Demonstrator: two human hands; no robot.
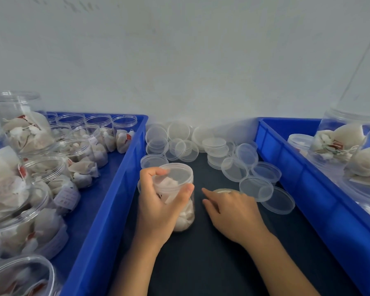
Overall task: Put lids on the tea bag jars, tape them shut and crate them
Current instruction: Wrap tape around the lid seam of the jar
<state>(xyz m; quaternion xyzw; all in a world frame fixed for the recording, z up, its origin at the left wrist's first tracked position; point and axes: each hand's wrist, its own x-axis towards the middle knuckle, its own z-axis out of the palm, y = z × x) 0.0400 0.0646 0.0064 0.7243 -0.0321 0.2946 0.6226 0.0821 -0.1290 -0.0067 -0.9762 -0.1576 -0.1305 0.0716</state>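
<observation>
A clear plastic jar (179, 189) filled with tea bags stands on the dark table between two blue crates, with a clear lid on top. My left hand (158, 204) grips the jar around its side, thumb at the front and fingers at the back. My right hand (231, 212) rests over a roll of clear tape (222, 190) lying just right of the jar; only the roll's far edge shows, and the fingers lie over it. A heap of loose clear lids (214, 146) lies behind, against the wall.
The left blue crate (124, 167) holds several open jars of tea bags (79, 159). The right blue crate (297, 174) holds a few lidded jars (340, 142). A white wall rises close behind the table (201, 263).
</observation>
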